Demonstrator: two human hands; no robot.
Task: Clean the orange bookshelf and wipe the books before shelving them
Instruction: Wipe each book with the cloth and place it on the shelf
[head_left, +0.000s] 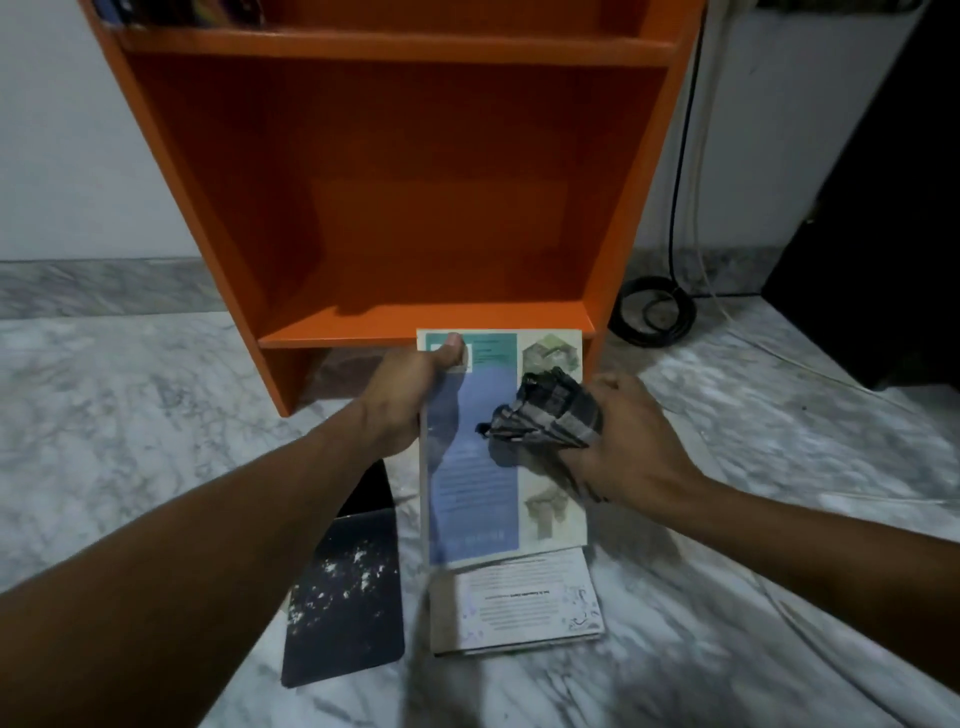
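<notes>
A blue-and-cream book (470, 467) is held up in front of the orange bookshelf (395, 171), gripped at its upper left edge by the left hand (402, 400), thumb pressed on the cover. A dark checked cloth (545, 415) is bunched in the curled fingers (597, 462) of the right hand (628, 447) and pressed against the cover. On the marble floor (130, 405) below, a pale booklet (519, 603) and a dark speckled book (345, 597) are lying
</notes>
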